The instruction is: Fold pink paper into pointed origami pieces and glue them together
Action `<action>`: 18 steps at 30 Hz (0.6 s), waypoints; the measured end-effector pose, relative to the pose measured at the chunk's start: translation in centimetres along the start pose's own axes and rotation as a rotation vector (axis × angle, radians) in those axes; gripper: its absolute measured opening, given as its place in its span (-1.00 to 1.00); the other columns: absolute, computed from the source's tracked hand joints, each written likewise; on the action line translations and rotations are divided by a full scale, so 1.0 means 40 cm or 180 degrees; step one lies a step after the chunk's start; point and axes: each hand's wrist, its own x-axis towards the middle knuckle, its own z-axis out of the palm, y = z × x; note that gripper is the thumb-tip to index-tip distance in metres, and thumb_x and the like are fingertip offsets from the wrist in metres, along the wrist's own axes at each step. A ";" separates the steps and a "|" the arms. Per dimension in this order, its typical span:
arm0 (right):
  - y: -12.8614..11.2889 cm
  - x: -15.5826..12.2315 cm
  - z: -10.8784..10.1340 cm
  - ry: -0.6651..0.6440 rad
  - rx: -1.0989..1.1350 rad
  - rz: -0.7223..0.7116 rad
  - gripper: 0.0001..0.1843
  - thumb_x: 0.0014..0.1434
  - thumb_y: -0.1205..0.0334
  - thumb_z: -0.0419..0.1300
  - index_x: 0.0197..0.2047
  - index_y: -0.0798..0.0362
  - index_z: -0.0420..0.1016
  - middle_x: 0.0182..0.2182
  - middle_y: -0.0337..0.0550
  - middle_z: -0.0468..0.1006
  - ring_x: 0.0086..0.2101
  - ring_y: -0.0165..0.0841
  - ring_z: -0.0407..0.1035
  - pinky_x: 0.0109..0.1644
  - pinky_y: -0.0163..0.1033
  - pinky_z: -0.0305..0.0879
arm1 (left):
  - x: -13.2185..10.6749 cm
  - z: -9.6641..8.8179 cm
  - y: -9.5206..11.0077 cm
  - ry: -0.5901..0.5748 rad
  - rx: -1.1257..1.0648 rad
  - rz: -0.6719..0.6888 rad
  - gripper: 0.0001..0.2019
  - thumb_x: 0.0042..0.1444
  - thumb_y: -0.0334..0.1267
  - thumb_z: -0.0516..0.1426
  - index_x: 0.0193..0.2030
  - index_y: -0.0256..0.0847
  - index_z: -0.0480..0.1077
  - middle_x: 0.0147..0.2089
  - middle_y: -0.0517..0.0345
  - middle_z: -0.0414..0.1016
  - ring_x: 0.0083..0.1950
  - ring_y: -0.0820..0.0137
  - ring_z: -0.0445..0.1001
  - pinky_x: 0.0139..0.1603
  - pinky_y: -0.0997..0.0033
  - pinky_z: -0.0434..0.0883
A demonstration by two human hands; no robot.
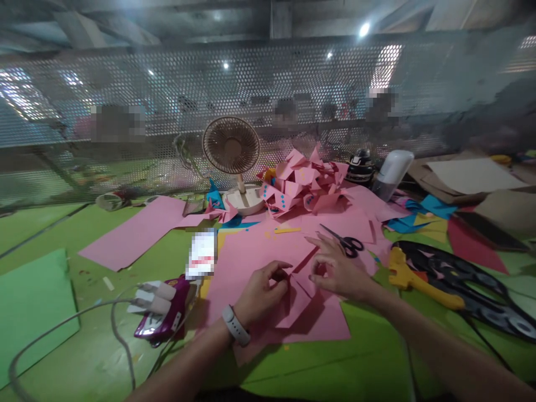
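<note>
A pink paper (pixel 296 304) with creases and a raised edge lies between my two hands. My left hand (pixel 266 290), with a pale band on its wrist, is closed with curled fingers on the paper's left part. At the right edge, the thumb and index finger of my right hand (pixel 339 271) are pinched together on the paper, its other fingers stretched out. Larger pink sheets (pixel 247 251) lie flat underneath. Dark-handled scissors (pixel 352 245) rest just beyond my right hand. Behind them rises a heap of folded pink paper pieces (pixel 305 178), some with blue dots.
A small fan (pixel 232 148) stands at the back. Left are a phone (pixel 201 254), a purple power strip (pixel 161 312) with plugs and cables, and a green sheet (pixel 37 312). A yellow-and-black tool (pixel 431 287) lies right, near a white bottle (pixel 393 173). Perforated metal screens the far side.
</note>
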 end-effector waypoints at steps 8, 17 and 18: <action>0.009 -0.001 0.008 -0.0074 -0.0012 -0.0094 -0.95 -0.05 0.24 0.21 -0.47 0.03 0.44 0.24 -0.13 0.10 0.25 -0.08 -0.26 0.22 0.19 -0.34 | 0.005 0.011 -0.016 -0.0195 -0.0769 -0.0275 -0.64 0.02 -0.43 0.01 0.01 -0.25 0.29 -0.27 0.08 0.39 -0.35 0.46 0.36 -0.33 0.45 0.32; 0.008 -0.002 0.021 0.0001 -0.0074 -0.0208 -0.96 -0.05 0.25 0.19 -0.48 0.02 0.42 0.23 -0.16 0.11 0.25 -0.08 -0.25 0.23 0.20 -0.40 | 0.004 0.020 -0.023 -0.0210 -0.0499 -0.0091 -0.61 0.05 -0.21 0.15 0.02 -0.25 0.29 -0.29 0.06 0.41 -0.28 0.38 0.38 -0.25 0.37 0.33; 0.005 -0.003 0.020 0.0078 -0.0042 -0.0208 -0.94 -0.05 0.23 0.20 -0.46 0.02 0.42 0.23 -0.15 0.10 0.24 -0.07 -0.25 0.23 0.21 -0.38 | 0.006 0.021 -0.025 -0.0188 -0.0509 -0.0098 -0.63 0.05 -0.21 0.15 0.00 -0.26 0.30 -0.29 0.06 0.41 -0.28 0.38 0.37 -0.26 0.37 0.33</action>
